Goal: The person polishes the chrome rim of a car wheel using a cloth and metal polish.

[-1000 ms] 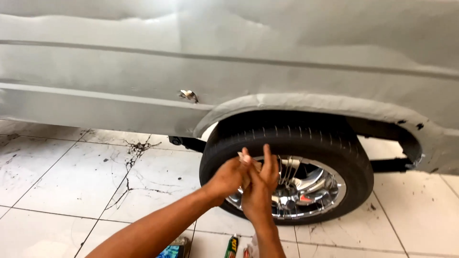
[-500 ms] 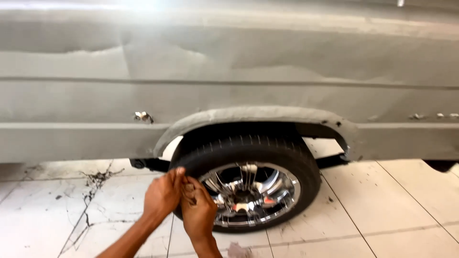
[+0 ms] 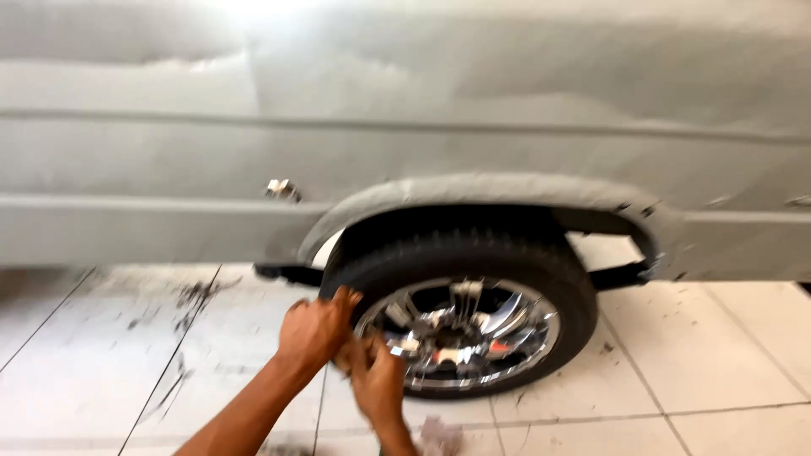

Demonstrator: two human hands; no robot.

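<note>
My left hand (image 3: 314,328) and my right hand (image 3: 378,382) are held close together low in the view, in front of the left edge of a black tyre (image 3: 460,257) with a shiny chrome rim (image 3: 460,333). Both hands look curled and touch each other. The picture is blurred, so I cannot make out whether anything lies between the fingers. The wheel sits under the arch of a grey, sanded car body (image 3: 405,127) that fills the upper half.
White floor tiles (image 3: 101,355) with dark stains and cracks spread under the car. A small metal fitting (image 3: 280,189) sticks out of the body panel left of the wheel arch. Something small and blurred (image 3: 439,435) lies on the floor by my right wrist.
The view has swung, so the wheel has shifted left, then right, in the picture. My hands have stayed together and dropped a little lower, with the fingers less spread than a second ago.
</note>
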